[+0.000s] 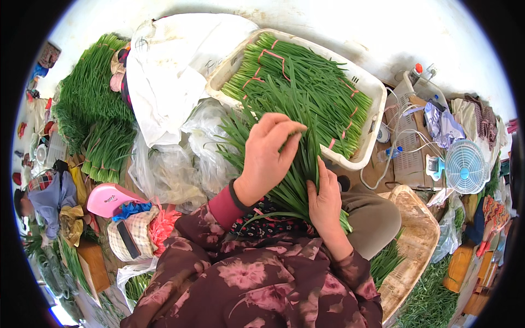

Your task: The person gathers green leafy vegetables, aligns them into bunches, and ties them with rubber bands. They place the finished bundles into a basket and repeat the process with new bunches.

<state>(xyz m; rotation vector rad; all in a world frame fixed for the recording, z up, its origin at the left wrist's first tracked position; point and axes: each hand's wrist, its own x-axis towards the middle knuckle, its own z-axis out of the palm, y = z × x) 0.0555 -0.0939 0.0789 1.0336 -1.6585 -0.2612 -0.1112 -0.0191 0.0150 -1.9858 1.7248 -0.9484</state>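
A loose bunch of garlic chives [283, 190] lies slanted across my lap, its leaves fanning toward the crate and its pale stems near my right knee. My right hand [326, 199] is wrapped around the lower part of the bunch. Over the upper leaves, my left hand [270, 151] bends with thumb and fingertips close together; whether a leaf is between them is unclear. Just beyond, a white plastic crate [375, 135] holds bundled garlic chives [324, 88] bound with pink ties. The leaf tips of my bunch overlap that crate's near side.
White sheeting [164, 78] and clear plastic bags [176, 172] lie left of the crate, near stacked chives [92, 94]. A pink plastic seat [108, 201] and red plastic strips [164, 225] are at my left. At right are a worn crate [414, 246], a blue fan [465, 168] and cables.
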